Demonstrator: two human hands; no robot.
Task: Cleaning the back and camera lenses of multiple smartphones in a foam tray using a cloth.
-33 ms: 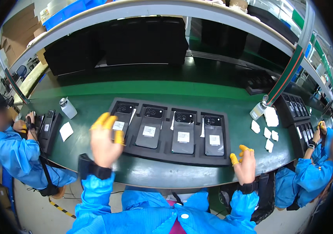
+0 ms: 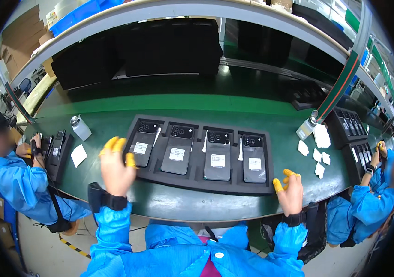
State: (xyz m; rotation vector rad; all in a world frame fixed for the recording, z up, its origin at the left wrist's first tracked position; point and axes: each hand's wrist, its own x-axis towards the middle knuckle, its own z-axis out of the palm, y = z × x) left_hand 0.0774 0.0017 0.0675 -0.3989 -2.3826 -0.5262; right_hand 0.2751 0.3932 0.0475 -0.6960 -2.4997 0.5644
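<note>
Head view. My left hand (image 2: 116,168) is raised over the near-left corner of the tray (image 2: 201,184), fingers spread and open, holding nothing; the yellow finger cots (image 2: 114,144) show on the tips. Against the other picture of this same instant I find no shift: same hand positions, same tray, same four phones. Nothing has changed, so the work stands where it stood.

My right hand (image 2: 289,191) rests at the counter (image 2: 169,203) edge just beside the tray's near-right corner, fingers loosely curled, open and empty.

The four phones lie backs up in the tray's slots, each with a white label. The leftmost phone (image 2: 142,143) is nearest my left hand but apart from it; I touch none of them.

Left of the tray: a white bottle (image 2: 80,128) and a white slip (image 2: 78,154). Right of it: scattered white wipes (image 2: 319,152). A co-worker in blue sits on either side, each with their own trays.
</note>
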